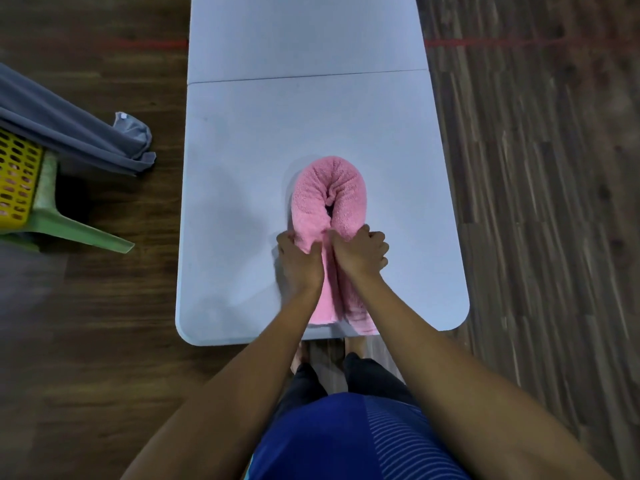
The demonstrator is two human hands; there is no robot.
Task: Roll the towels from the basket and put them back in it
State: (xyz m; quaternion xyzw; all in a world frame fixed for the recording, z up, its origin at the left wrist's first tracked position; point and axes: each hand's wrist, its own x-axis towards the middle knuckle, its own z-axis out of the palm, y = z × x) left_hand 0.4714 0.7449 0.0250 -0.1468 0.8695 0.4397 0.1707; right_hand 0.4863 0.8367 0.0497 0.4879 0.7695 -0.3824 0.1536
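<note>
Terry towel (311, 199), pink, with a looped, nubbly pile, lies on a smooth pale-grey table (311, 116) near the table's near edge and roughly midway across its width. The cloth is gathered into a thick band and bent into a hairpin. The rounded closed bend points away from the person, and the two limbs run back side by side toward the near edge, where their flatter ends lie. The long axis follows the table's length. A dark slit with a puckered fold separates the limbs just below the bend; nearer the person they touch.

The left hand (299, 263) grips the left limb, with fingers wrapped round its outer side and the thumb laid on top. The right hand (363, 252) rests on the right limb with fingers curled and the thumb pressed along the central crease.

A straight seam crosses the tabletop farther away. A yellow perforated plastic basket (15, 178) stands at far left on a pale green stool (48, 209), partly under draped grey cloth (69, 133). The floor (536, 202) is dark wood-grain plank.
</note>
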